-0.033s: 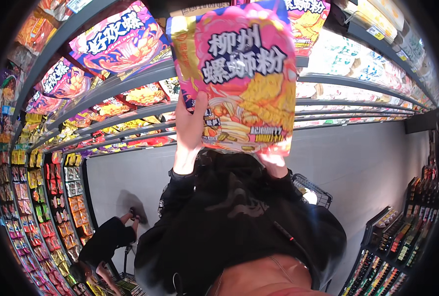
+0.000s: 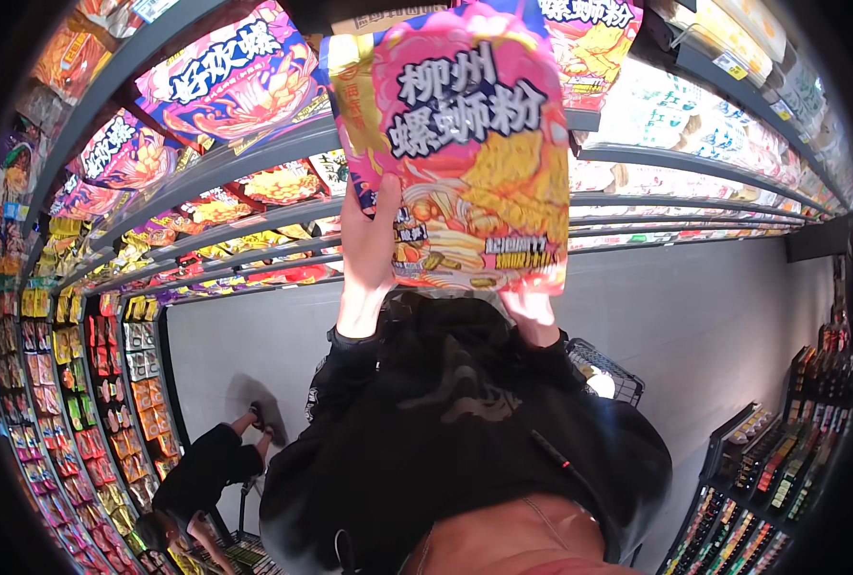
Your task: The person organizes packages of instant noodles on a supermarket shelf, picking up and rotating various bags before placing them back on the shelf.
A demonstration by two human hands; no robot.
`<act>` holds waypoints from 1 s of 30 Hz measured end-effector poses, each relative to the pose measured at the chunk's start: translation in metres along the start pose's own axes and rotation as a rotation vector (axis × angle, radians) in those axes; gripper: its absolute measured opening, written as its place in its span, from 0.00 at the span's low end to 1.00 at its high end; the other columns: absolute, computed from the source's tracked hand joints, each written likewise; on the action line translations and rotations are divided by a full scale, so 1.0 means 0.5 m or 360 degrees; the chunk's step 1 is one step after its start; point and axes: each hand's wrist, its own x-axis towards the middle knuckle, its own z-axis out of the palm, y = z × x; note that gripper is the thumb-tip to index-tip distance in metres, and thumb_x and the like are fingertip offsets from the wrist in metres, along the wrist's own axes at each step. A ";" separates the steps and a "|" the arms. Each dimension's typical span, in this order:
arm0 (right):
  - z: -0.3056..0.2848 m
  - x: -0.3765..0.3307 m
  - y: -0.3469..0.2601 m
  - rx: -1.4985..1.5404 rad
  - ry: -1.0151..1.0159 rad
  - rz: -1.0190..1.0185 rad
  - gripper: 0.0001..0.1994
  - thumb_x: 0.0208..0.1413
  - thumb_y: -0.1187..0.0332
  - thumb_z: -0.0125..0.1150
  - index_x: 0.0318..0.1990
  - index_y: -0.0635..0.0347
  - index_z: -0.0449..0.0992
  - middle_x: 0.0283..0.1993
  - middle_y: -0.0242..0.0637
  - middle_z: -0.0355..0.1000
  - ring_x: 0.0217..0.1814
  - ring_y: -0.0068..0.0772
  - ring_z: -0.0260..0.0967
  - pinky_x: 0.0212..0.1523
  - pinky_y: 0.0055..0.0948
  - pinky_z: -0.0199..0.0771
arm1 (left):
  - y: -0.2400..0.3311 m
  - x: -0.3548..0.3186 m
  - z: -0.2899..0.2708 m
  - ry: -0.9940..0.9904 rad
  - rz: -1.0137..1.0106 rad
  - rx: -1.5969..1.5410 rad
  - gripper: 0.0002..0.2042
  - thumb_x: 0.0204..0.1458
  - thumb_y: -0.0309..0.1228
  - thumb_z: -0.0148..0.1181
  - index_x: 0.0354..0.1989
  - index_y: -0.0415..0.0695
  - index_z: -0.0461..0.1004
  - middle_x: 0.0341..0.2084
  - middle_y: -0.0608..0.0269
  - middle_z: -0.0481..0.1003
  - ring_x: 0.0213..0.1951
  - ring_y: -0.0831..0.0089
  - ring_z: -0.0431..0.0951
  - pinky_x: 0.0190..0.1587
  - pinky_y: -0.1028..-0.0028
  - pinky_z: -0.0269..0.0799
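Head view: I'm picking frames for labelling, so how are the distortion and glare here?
Head view: strong fisheye, shelf rails bow and a black rim rings the picture; upper-right packages wash out in glare; the pink noodle packet in both hands stays sharp.

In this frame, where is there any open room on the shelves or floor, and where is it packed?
The grey floor is bare between the lower shelf edge and the wire basket. The shelves with purple packets and the hanging racks are packed. Both the left hand and the right hand are full with the pink packet.
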 end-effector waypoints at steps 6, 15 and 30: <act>0.134 0.015 -0.033 0.0525 0.0019 -0.0021 0.31 0.66 0.44 0.37 0.67 0.56 0.56 0.65 0.40 0.61 0.63 0.43 0.62 0.61 0.50 0.63 | 0.001 -0.004 0.020 0.0111 -0.0163 -0.0220 0.19 0.60 0.37 0.58 0.55 0.40 0.66 0.43 0.62 0.76 0.41 0.78 0.78 0.42 0.76 0.74; 0.140 0.024 -0.036 0.0148 -0.0074 -0.0217 0.41 0.56 0.30 0.37 0.69 0.46 0.54 0.72 0.30 0.53 0.71 0.38 0.50 0.69 0.52 0.49 | -0.017 0.010 0.025 -0.0041 -0.0086 -0.0293 0.24 0.59 0.34 0.58 0.61 0.40 0.59 0.50 0.61 0.72 0.49 0.77 0.74 0.51 0.74 0.70; 0.123 0.008 -0.021 -0.0517 -0.0130 -0.0296 0.25 0.62 0.74 0.48 0.67 0.58 0.54 0.66 0.38 0.58 0.67 0.37 0.57 0.66 0.45 0.57 | -0.015 -0.002 0.047 -0.0095 -0.0012 -0.0259 0.21 0.60 0.33 0.58 0.57 0.40 0.59 0.47 0.61 0.72 0.47 0.79 0.73 0.49 0.76 0.69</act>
